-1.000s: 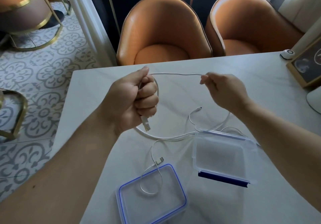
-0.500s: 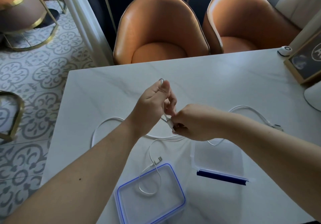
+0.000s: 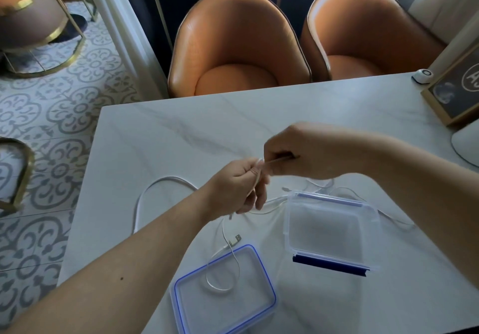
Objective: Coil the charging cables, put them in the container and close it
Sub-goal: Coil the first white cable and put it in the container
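Marble worktop [image 3: 181,131], two orange chairs [image 3: 233,48] behind. Above it left hand [image 3: 233,185] and right hand [image 3: 300,152] sit close, fingers [image 3: 259,193] pinching white cable [image 3: 168,177]; thinner cable [image 3: 234,240] crosses blue-rimmed container half [image 3: 269,289]. At right, framed sign [image 3: 456,87]: only "A" legible.

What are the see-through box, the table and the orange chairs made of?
The see-through box looks like clear plastic: the table shows through it. The table looks like polished white marble, or an imitation: grey veins. The orange chairs look like smooth leather, real or fake: faint grain, soft sheen.
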